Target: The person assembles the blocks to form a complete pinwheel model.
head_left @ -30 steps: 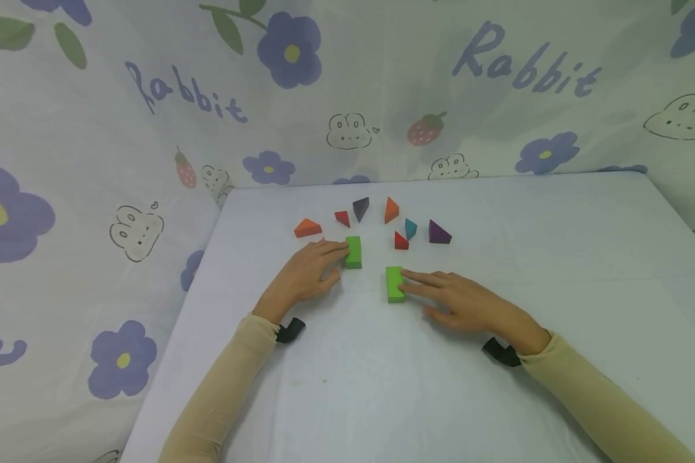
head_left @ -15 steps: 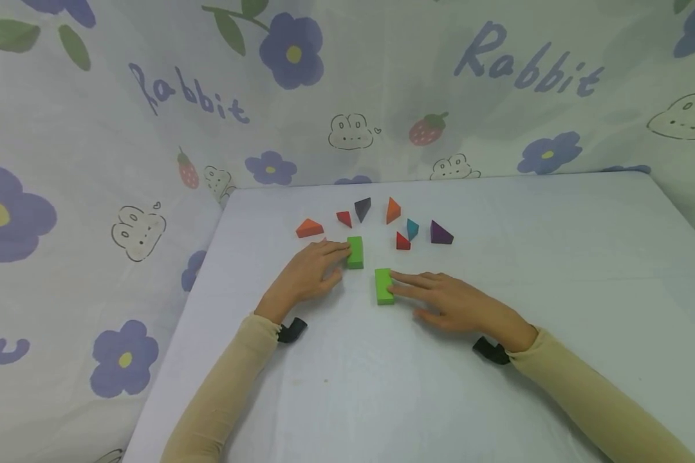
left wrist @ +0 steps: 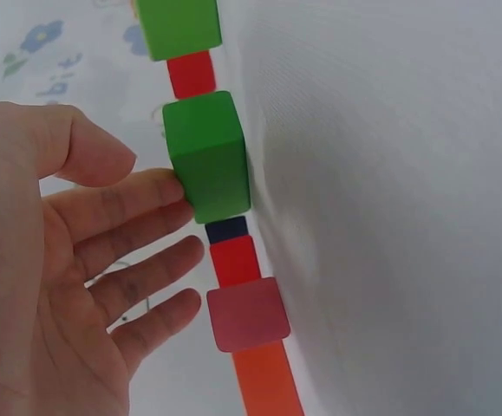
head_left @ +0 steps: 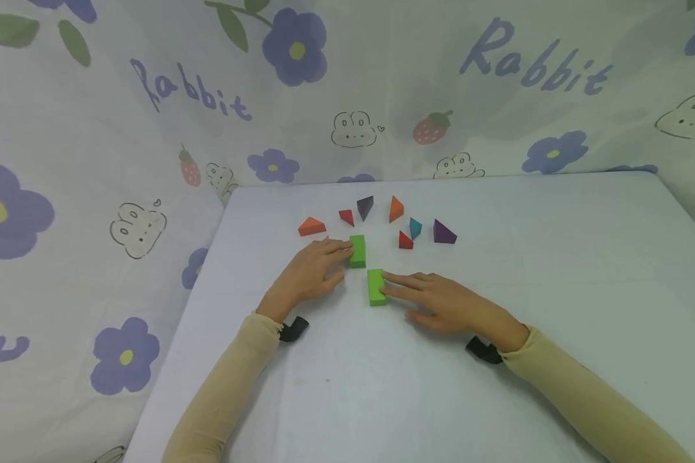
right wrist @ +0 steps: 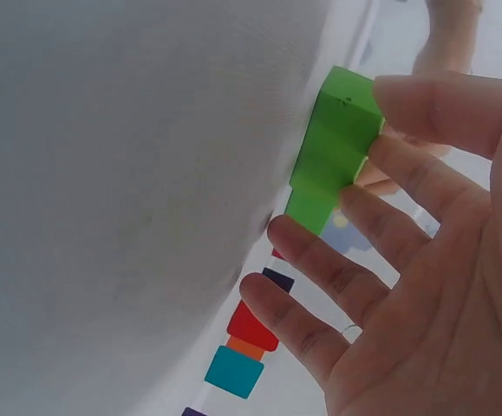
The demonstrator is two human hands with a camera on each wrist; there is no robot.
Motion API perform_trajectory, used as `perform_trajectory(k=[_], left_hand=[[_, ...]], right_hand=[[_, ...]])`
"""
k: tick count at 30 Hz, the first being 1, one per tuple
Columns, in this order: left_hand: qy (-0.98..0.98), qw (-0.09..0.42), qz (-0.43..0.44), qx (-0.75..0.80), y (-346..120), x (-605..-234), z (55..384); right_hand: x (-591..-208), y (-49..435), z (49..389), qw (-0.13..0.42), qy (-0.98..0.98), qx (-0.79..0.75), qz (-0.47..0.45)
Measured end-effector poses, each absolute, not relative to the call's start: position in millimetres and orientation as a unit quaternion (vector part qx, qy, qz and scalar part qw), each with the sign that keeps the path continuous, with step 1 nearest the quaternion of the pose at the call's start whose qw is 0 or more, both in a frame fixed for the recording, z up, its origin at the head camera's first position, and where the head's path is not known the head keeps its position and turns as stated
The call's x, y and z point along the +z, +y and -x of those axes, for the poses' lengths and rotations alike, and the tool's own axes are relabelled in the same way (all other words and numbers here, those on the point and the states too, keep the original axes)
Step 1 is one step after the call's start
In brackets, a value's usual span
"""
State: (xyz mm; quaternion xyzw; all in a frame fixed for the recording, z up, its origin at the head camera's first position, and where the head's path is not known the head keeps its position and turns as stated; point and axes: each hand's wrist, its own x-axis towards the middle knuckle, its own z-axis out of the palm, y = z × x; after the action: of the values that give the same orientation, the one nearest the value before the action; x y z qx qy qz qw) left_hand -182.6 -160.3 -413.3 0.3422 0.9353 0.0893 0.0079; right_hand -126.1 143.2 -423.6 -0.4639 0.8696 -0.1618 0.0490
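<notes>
My left hand [head_left: 311, 271] touches the left side of a green rectangular block [head_left: 357, 251] with its extended fingertips; the thumb is apart from it. A second green block [head_left: 375, 287] lies nearer to me and slightly right. The fingertips of my right hand [head_left: 446, 303] rest against its right side, fingers spread and fairly straight. In the right wrist view, two fingertips meet the near green block [right wrist: 337, 130], while the other fingers stay clear of it. A pinkish-red block [left wrist: 249, 314] beside my left fingers shows in the left wrist view; the left hand mostly hides it from the head camera.
Beyond the green blocks lie small wedge-like blocks: orange [head_left: 311, 226], red [head_left: 347, 217], dark grey [head_left: 365, 207], another orange [head_left: 396, 209], teal [head_left: 415, 228], another red [head_left: 405, 240] and purple [head_left: 444, 232]. A patterned cloth [head_left: 301, 128] hangs behind the white table [head_left: 347, 399].
My right hand has slid its green block leftward, closer to the other green block. The left hand and its block have stayed in place; the head view has shifted slightly.
</notes>
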Motion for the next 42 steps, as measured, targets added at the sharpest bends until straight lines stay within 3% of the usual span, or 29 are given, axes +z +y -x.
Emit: perform_trajectory(k=[18, 31, 42], left_hand=[[0.937, 0.005, -0.339, 0.083, -159.9, -413.7, 182.2], [0.935, -0.007, -0.348, 0.076, -158.1, -414.9, 182.2], [0.897, -0.034, -0.428, 0.108, -135.5, -400.2, 160.1]], right_hand=[[-424.1, 139.8, 126.7, 0.037, 0.872, -0.147, 0.466], [-415.5, 206.2, 170.9, -0.004, 0.943, -0.157, 0.294], [-426.6, 219.5, 178.9, 0.019, 0.944, -0.181, 0.276]])
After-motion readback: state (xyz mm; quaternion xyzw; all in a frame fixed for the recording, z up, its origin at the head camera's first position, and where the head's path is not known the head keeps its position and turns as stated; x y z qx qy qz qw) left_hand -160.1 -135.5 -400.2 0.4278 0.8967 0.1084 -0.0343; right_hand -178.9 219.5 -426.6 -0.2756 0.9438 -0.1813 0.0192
